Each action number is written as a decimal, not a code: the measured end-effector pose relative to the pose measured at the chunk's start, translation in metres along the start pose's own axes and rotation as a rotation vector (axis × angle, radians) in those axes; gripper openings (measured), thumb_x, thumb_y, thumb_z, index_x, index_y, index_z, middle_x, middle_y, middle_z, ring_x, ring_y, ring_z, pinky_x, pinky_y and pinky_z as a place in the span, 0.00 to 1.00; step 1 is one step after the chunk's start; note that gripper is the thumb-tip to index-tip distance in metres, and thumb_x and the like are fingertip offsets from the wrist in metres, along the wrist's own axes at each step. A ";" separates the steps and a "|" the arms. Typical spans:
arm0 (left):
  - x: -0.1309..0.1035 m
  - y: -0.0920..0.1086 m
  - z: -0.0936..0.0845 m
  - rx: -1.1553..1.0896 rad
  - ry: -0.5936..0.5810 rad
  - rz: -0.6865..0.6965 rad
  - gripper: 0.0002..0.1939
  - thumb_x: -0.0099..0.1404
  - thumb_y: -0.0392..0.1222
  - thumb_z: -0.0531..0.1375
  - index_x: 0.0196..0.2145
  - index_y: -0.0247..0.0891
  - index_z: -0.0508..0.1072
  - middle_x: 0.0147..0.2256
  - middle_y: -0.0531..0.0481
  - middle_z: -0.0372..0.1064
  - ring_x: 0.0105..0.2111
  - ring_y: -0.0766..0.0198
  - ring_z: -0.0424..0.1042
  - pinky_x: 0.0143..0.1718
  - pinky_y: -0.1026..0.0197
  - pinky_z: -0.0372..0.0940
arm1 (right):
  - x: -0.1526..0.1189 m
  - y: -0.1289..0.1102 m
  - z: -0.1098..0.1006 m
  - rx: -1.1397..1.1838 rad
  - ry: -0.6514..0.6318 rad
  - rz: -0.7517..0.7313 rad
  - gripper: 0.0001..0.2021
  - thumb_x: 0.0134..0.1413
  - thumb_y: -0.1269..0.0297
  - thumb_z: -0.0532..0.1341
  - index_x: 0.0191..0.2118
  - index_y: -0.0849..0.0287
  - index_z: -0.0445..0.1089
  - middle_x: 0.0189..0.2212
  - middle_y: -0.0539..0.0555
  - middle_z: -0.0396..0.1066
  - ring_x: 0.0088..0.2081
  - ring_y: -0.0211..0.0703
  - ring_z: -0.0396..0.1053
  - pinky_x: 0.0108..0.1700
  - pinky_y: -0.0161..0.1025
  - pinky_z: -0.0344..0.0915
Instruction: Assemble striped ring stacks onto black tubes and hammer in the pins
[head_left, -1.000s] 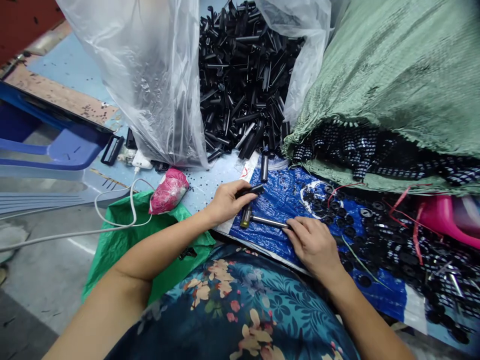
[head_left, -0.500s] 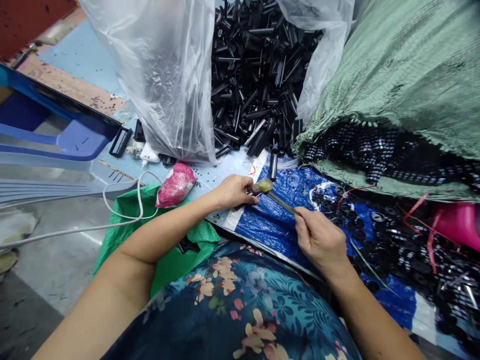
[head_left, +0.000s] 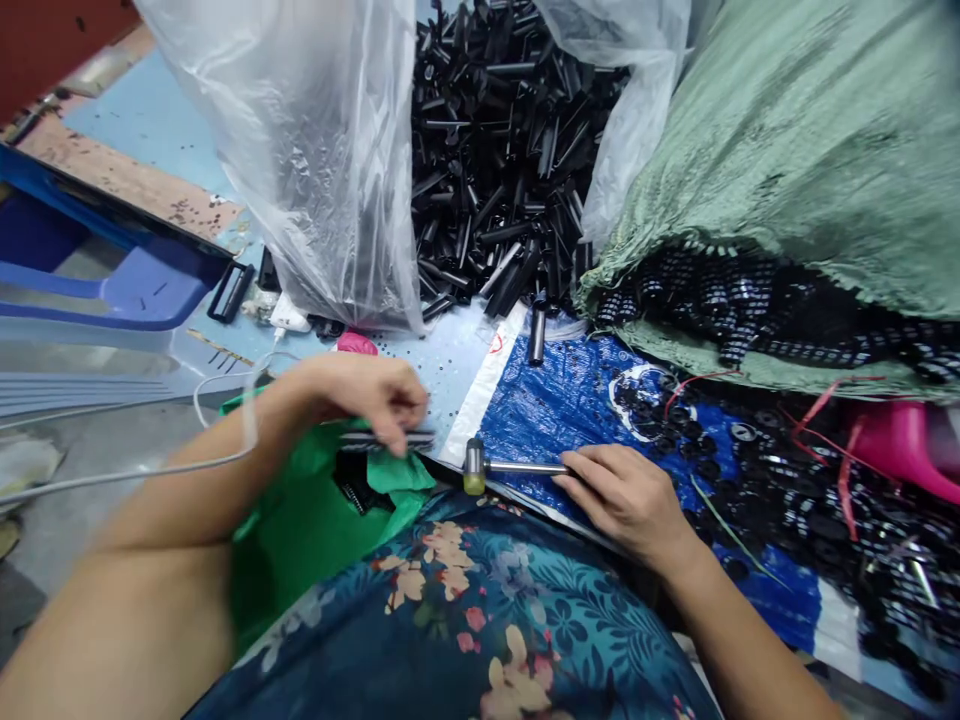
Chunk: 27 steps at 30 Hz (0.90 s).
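My left hand [head_left: 379,395] is over the green bag [head_left: 281,530], its fingers curled and slightly blurred. A dark, long, narrow plastic piece [head_left: 360,440] lies under its thumb, pinched or just touching at the fingertips. My right hand [head_left: 626,500] grips the handle of a small hammer [head_left: 475,465] with a metal head and a yellowish-green face. The hammer head hangs at the table's front edge, its handle lying level to the right. Inside the green bag, more black pieces [head_left: 364,490] show.
A clear plastic bag [head_left: 315,180] spills black tube-like pieces [head_left: 510,170] at the back. One piece [head_left: 537,335] lies on the blue sheet [head_left: 525,400]. At right are a pale green woven sack [head_left: 795,140], black round parts [head_left: 795,500] and a pink container [head_left: 907,450]. A white cable [head_left: 150,475] crosses the left.
My left hand has moved left from the hammer head to above the green bag. My right hand has lowered the hammer, and its head has turned downward toward the table's edge.
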<state>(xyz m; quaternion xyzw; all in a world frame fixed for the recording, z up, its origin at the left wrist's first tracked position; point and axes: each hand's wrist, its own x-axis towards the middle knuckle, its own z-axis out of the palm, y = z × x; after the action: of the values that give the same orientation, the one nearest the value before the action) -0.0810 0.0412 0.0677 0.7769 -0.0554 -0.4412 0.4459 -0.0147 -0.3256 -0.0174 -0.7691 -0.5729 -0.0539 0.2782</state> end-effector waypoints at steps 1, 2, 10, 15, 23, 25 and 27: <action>-0.015 -0.004 -0.005 -0.046 -0.022 -0.045 0.13 0.48 0.48 0.73 0.23 0.40 0.75 0.18 0.56 0.63 0.19 0.67 0.59 0.23 0.62 0.54 | -0.003 0.003 -0.001 -0.006 0.012 0.032 0.09 0.61 0.66 0.65 0.46 0.61 0.73 0.37 0.57 0.77 0.37 0.43 0.73 0.41 0.40 0.68; -0.024 -0.006 -0.008 -0.057 0.014 -0.076 0.13 0.48 0.50 0.73 0.24 0.40 0.77 0.18 0.55 0.65 0.19 0.67 0.60 0.23 0.62 0.54 | -0.004 0.005 -0.002 -0.011 0.007 0.060 0.08 0.61 0.65 0.65 0.45 0.60 0.74 0.37 0.57 0.77 0.37 0.44 0.73 0.42 0.41 0.69; 0.098 0.041 0.011 0.395 0.955 -0.091 0.23 0.69 0.59 0.57 0.30 0.36 0.76 0.32 0.44 0.72 0.32 0.59 0.69 0.35 0.58 0.60 | 0.043 0.049 -0.012 0.038 0.278 0.478 0.11 0.66 0.56 0.58 0.40 0.55 0.74 0.33 0.53 0.78 0.32 0.41 0.74 0.38 0.39 0.69; 0.152 0.053 0.003 0.603 0.938 -0.278 0.20 0.68 0.56 0.60 0.38 0.35 0.76 0.41 0.39 0.75 0.42 0.52 0.74 0.40 0.56 0.63 | 0.083 0.102 -0.025 -0.066 0.434 0.777 0.17 0.65 0.49 0.54 0.46 0.58 0.69 0.33 0.56 0.78 0.27 0.43 0.72 0.33 0.39 0.65; 0.133 0.031 0.005 0.524 0.974 -0.320 0.11 0.68 0.38 0.53 0.38 0.38 0.75 0.38 0.42 0.78 0.38 0.54 0.75 0.38 0.56 0.63 | 0.121 0.132 -0.023 -0.427 0.183 0.837 0.21 0.62 0.52 0.56 0.51 0.62 0.72 0.30 0.62 0.77 0.33 0.56 0.74 0.38 0.46 0.63; 0.129 0.028 0.008 0.509 0.977 -0.316 0.11 0.69 0.41 0.53 0.38 0.37 0.75 0.37 0.43 0.77 0.38 0.54 0.75 0.39 0.56 0.64 | 0.113 0.135 -0.023 -0.383 0.216 0.824 0.20 0.62 0.53 0.56 0.51 0.60 0.75 0.29 0.60 0.77 0.32 0.54 0.74 0.39 0.45 0.64; 0.130 0.026 0.010 0.499 0.977 -0.310 0.12 0.70 0.46 0.54 0.40 0.37 0.75 0.38 0.42 0.77 0.39 0.54 0.75 0.40 0.56 0.64 | 0.102 0.138 -0.025 -0.304 0.253 0.817 0.20 0.61 0.53 0.58 0.50 0.59 0.77 0.26 0.57 0.77 0.30 0.51 0.73 0.39 0.44 0.66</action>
<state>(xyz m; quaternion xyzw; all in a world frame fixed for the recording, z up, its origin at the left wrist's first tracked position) -0.0014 -0.0436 0.0023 0.9715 0.1693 -0.0647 0.1527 0.1509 -0.2773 -0.0062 -0.9516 -0.1695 -0.1170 0.2282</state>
